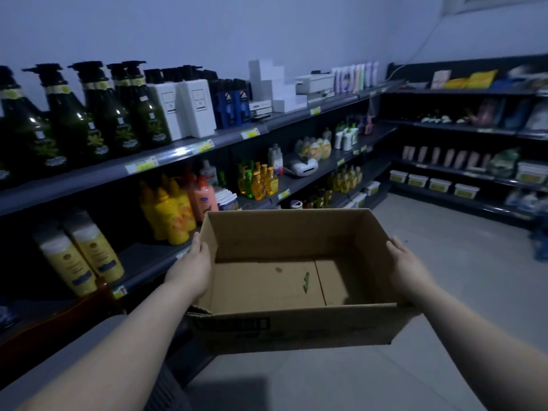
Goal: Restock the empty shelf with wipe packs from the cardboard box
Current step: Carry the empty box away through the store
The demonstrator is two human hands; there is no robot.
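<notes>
Item: cardboard box (296,330), brown, top open with no flaps showing, printed black band on the near wall. Held level between both hands, clear of the grey floor (462,295).
- Interior: bare bottom panels in view, one seam running front to back, a small green mark near the seam.

Left hand (189,268): laid flat against the outside of the box's left wall, fingers straight and pointing away from the person, nothing clasped.

Right hand (407,268): laid flat against the outside of the right wall, fingers likewise straight, pressing inward. The box was carried by this two-sided press.

Surroundings:
- Yellow bottles (169,215) and an orange pump bottle (204,194), on the shelf just beyond the left hand.
- Two pale yellow bottles (86,256), leaning, to the left of the left hand.
- Dark green pump bottles (98,114) and white cartons (195,108), top shelf, above and beyond the left hand.
- Yellow price labels (204,146) along the shelf edges.
- White tubs (439,185), low shelf, well beyond the right hand.
</notes>
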